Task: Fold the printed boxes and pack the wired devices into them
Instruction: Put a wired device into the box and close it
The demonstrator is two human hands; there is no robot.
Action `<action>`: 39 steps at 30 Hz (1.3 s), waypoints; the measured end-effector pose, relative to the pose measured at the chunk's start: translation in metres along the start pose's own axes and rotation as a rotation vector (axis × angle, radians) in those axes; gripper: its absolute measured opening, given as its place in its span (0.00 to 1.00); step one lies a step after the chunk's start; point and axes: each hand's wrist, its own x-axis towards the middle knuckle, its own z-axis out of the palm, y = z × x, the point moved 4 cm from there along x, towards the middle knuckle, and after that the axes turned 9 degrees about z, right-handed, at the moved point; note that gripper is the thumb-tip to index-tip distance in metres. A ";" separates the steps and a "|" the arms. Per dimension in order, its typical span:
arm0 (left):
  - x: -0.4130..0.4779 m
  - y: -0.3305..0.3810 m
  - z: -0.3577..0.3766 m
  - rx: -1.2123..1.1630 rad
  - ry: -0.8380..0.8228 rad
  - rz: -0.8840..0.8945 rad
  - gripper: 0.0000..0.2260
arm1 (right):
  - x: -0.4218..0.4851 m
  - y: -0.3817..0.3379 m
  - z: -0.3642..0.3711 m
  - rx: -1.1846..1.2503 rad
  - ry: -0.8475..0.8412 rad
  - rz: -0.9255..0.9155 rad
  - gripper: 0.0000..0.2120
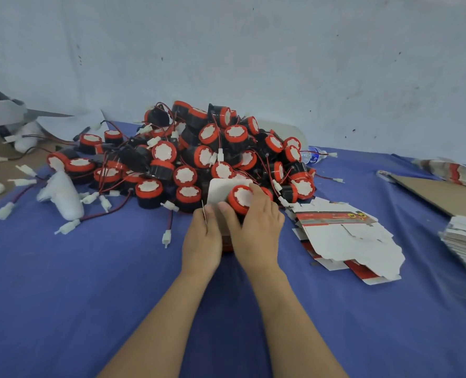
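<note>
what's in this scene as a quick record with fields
surface: blue cloth
left hand: holds the box, white flap open
right hand: grips one red-capped device at the box's open end
pile: wired devices heaped behind the hands
flat boxes: unfolded, right of the hands
bottle: lying at the pile's right edge

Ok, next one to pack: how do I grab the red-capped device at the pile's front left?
Pinch the device across its round red cap, coming from above on the near side: it sits cap-up and the pile crowds it behind.
</note>
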 end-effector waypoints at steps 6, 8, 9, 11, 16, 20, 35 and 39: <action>0.002 0.002 0.001 -0.053 -0.020 -0.039 0.22 | -0.007 -0.005 0.016 -0.122 -0.168 0.047 0.35; 0.003 0.000 0.001 -0.063 -0.035 -0.047 0.22 | -0.010 -0.008 0.019 -0.124 -0.221 0.064 0.38; 0.004 -0.001 0.001 -0.064 -0.041 -0.051 0.21 | -0.009 -0.008 0.020 -0.130 -0.241 0.066 0.36; 0.004 -0.002 0.001 -0.051 -0.053 -0.059 0.20 | -0.009 -0.006 0.020 -0.215 -0.311 0.025 0.27; 0.006 -0.004 0.000 0.071 -0.078 -0.003 0.06 | -0.007 -0.002 0.011 -0.352 -0.329 -0.011 0.17; 0.005 -0.001 -0.003 0.057 -0.047 0.007 0.02 | -0.007 -0.005 0.009 -0.492 -0.313 -0.041 0.13; -0.002 0.012 -0.003 0.223 -0.212 -0.097 0.15 | 0.035 0.036 -0.050 0.531 -0.010 0.547 0.25; -0.003 0.011 -0.002 0.226 -0.226 -0.096 0.20 | 0.035 0.016 -0.063 0.579 0.024 0.358 0.10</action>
